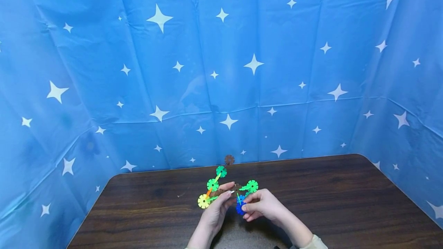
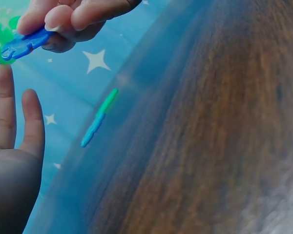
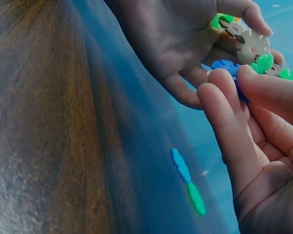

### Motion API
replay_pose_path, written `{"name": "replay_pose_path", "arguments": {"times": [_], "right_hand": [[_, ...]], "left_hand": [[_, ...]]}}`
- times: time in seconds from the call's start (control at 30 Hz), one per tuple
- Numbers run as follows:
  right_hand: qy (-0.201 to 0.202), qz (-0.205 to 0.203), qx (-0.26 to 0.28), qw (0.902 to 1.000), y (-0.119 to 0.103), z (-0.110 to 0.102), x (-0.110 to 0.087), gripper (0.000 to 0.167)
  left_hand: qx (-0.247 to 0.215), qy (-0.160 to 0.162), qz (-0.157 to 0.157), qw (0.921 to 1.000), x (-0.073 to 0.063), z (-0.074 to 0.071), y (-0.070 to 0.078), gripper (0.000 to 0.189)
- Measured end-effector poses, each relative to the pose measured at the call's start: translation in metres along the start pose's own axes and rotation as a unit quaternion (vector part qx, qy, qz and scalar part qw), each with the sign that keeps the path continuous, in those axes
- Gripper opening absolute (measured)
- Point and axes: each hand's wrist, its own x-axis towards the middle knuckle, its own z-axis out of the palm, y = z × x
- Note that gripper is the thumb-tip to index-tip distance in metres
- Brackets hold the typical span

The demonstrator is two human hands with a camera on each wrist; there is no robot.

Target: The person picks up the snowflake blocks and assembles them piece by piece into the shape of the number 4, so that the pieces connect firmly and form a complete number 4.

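Observation:
Several notched plastic discs joined into a branching chain hang between the two hands above the table. My left hand (image 1: 215,211) holds the chain by its brown discs (image 1: 216,193), thumb on the near side. Left of it are a yellow disc (image 1: 204,201), an orange disc (image 1: 209,193) and a green disc (image 1: 212,185); a brown disc (image 1: 229,160) tops that branch. With thumb and fingertips, my right hand (image 1: 265,206) pinches a dark blue disc (image 3: 225,66) against a green disc (image 2: 1,43). Another green disc (image 1: 252,186) shows just above the right hand.
A light blue and green joined pair of discs (image 3: 187,181) lies edge-on to the wrist cameras, beyond the hands. Underneath is a dark wooden table (image 1: 328,191). Blue curtain (image 1: 228,87) with white stars hangs behind and at both sides.

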Motion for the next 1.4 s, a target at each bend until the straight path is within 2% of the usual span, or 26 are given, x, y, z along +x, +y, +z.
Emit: {"name": "replay_pose_path", "arguments": {"times": [0.63, 0.8, 0.93, 1.03, 1.17, 1.3, 1.4], "right_hand": [[0.025, -0.009, 0.049, 0.9985, 0.01, -0.002, 0.005, 0.006], [0.031, -0.01, 0.052, 0.9981, 0.011, 0.0, 0.007, 0.012], [0.037, -0.017, 0.048, 0.998, 0.012, 0.001, 0.008, 0.015], [0.046, -0.021, 0.039, 0.998, 0.012, 0.002, 0.009, 0.017], [0.075, -0.025, 0.001, 0.9969, 0.011, 0.001, 0.011, 0.021], [0.106, -0.03, -0.038, 0.9932, 0.012, 0.001, 0.013, 0.025], [0.126, -0.034, -0.056, 0.9899, 0.013, 0.001, 0.015, 0.026]], "left_hand": [[-0.001, 0.001, -0.017, 0.9999, 0.0, 0.003, 0.002, 0.023], [0.016, 0.002, -0.009, 0.9998, 0.001, 0.003, 0.0, 0.021], [0.012, 0.003, 0.001, 0.9999, 0.003, 0.002, -0.002, 0.019], [0.005, 0.007, -0.002, 1.0, 0.003, 0.001, -0.002, 0.016], [-0.003, 0.005, -0.007, 1.0, 0.002, 0.0, -0.001, 0.014], [-0.019, -0.009, -0.01, 0.9997, 0.003, 0.0, -0.002, 0.016], [-0.035, -0.022, -0.029, 0.9987, 0.003, 0.001, -0.002, 0.014]]}}
